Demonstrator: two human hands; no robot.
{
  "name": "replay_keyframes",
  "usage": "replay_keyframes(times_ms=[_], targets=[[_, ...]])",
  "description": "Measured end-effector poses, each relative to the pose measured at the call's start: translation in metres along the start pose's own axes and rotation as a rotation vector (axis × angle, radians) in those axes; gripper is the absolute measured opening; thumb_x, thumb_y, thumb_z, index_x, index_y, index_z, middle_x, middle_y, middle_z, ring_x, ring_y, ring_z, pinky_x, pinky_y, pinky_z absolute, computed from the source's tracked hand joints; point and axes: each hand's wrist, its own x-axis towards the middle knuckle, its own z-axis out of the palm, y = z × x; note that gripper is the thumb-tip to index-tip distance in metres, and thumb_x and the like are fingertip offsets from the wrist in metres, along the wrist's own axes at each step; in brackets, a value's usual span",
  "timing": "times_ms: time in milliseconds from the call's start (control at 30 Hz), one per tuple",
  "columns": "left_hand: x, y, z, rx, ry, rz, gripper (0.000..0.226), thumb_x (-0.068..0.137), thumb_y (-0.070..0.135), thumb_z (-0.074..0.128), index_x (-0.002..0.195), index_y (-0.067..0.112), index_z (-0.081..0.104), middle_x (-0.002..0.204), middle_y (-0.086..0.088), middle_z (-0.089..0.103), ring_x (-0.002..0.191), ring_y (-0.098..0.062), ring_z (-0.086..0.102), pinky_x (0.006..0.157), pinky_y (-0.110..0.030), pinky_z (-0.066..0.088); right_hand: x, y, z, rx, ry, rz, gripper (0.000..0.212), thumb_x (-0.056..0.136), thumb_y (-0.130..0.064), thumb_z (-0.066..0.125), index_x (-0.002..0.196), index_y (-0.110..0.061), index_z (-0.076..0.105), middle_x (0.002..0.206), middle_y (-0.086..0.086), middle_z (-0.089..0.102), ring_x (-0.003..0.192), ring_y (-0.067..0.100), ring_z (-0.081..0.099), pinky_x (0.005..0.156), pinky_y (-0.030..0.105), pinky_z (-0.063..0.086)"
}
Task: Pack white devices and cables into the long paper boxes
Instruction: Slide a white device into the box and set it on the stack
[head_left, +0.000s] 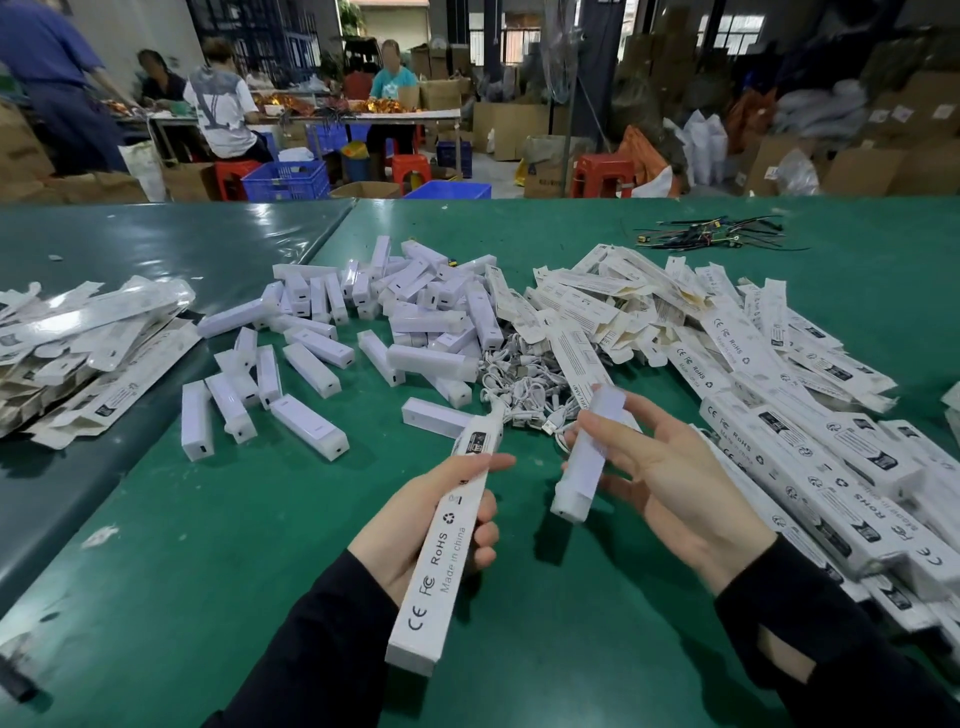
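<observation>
Dark wire bundle (711, 235) — green table (519, 597)

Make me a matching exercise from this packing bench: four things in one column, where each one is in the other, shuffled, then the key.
Things:
1. long paper box
2. white device
3. tangle of white cables
4. bundle of dark wires

Places:
A. far right part of the green table
B. held in the right hand
C. gripped in the left hand
D. on the table just beyond both hands

Pairs: 1-C, 2-B, 3-D, 4-A
</observation>
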Motion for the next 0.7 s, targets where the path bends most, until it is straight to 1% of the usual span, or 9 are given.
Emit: replay_keyframes(times_ms=[67,133,233,267,333,400,500,567,700], targets=[[-0.0006,0.0007,-0.0018,-0.014,-0.016,-0.026,0.052,0.072,0.031,0.055,0.119,0.008,0.057,0.052,-0.004,0.048,0.037,-0.016,0.049,0.033,-0.019,0.042,0.0,-0.0012,0.0005,-0.001,0.026,-0.014,0.072,0.053,-0.03,0.083,0.12,-0.024,0.059,0.097,0.01,0.076,0.081,0.018,0.071,0.069,0.034,0.058],[-0.003,0.0028,-0.0032,-0.089,-0.058,-0.07,0.045,0.076,0.032,0.052,0.113,0.006,0.051,0.056,-0.006,0.047,0.032,-0.015,0.042,0.03,-0.017,0.039,0.0,-0.003,0.0003,0.024,0.043,-0.013,0.075,0.051,-0.032,0.083,0.121,-0.026,0.056,0.097,0.008,0.076,0.083,0.018,0.071,0.064,0.03,0.058],[-0.0051,0.0054,-0.0008,-0.159,-0.144,-0.104,0.037,0.074,0.041,0.058,0.096,0.017,0.041,0.055,-0.005,0.04,0.024,-0.01,0.036,0.025,-0.013,0.033,0.0015,-0.0047,-0.001,0.07,0.048,0.007,0.05,0.077,-0.021,0.074,0.122,-0.022,0.052,0.098,0.009,0.076,0.094,0.024,0.073,0.061,0.025,0.056],[-0.0049,0.006,0.0007,-0.153,-0.145,-0.09,0.04,0.069,0.043,0.062,0.094,0.018,0.042,0.054,-0.004,0.041,0.023,-0.01,0.036,0.025,-0.013,0.034,0.0022,-0.0042,-0.0017,0.082,0.046,0.013,0.043,0.084,-0.018,0.07,0.123,-0.02,0.052,0.1,0.011,0.076,0.098,0.027,0.072,0.065,0.027,0.057],[-0.0043,0.0062,0.0023,-0.137,-0.114,-0.057,0.043,0.064,0.04,0.066,0.092,0.015,0.045,0.053,-0.003,0.044,0.024,-0.01,0.04,0.026,-0.016,0.038,0.0029,-0.003,-0.0027,0.102,0.048,0.017,0.036,0.091,-0.014,0.064,0.125,-0.016,0.051,0.102,0.013,0.075,0.102,0.028,0.07,0.082,0.037,0.056],[-0.0055,0.0048,0.002,-0.135,-0.086,-0.034,0.039,0.071,0.038,0.063,0.095,0.01,0.051,0.055,-0.004,0.05,0.033,-0.014,0.05,0.031,-0.021,0.045,0.0025,-0.0031,-0.003,0.103,0.059,0.015,0.032,0.094,-0.013,0.06,0.124,-0.014,0.051,0.104,0.013,0.075,0.102,0.027,0.071,0.094,0.045,0.05],[-0.0084,0.0021,0.0,-0.147,-0.139,-0.022,0.045,0.083,0.038,0.054,0.113,0.005,0.061,0.065,-0.008,0.057,0.047,-0.02,0.058,0.039,-0.028,0.052,0.0023,-0.0041,-0.0022,0.14,0.076,-0.006,0.02,0.098,-0.013,0.054,0.118,-0.015,0.053,0.107,0.011,0.074,0.1,0.023,0.072,0.084,0.039,0.058],[-0.01,0.001,0.0002,-0.135,-0.202,-0.039,0.049,0.087,0.039,0.048,0.122,0.006,0.06,0.067,-0.009,0.055,0.042,-0.018,0.051,0.036,-0.024,0.048,0.0024,-0.0058,-0.001,0.214,0.087,-0.031,0.015,0.099,-0.013,0.052,0.114,-0.015,0.052,0.108,0.01,0.074,0.099,0.025,0.072,0.074,0.036,0.062],[-0.0094,-0.0007,0.0012,-0.131,-0.273,-0.043,0.053,0.091,0.042,0.043,0.13,0.008,0.054,0.063,-0.006,0.047,0.035,-0.013,0.039,0.033,-0.019,0.041,0.0004,-0.0104,0.0004,0.308,0.104,-0.08,0.014,0.1,-0.013,0.051,0.114,-0.013,0.049,0.11,0.011,0.073,0.101,0.026,0.071,0.071,0.033,0.061]])
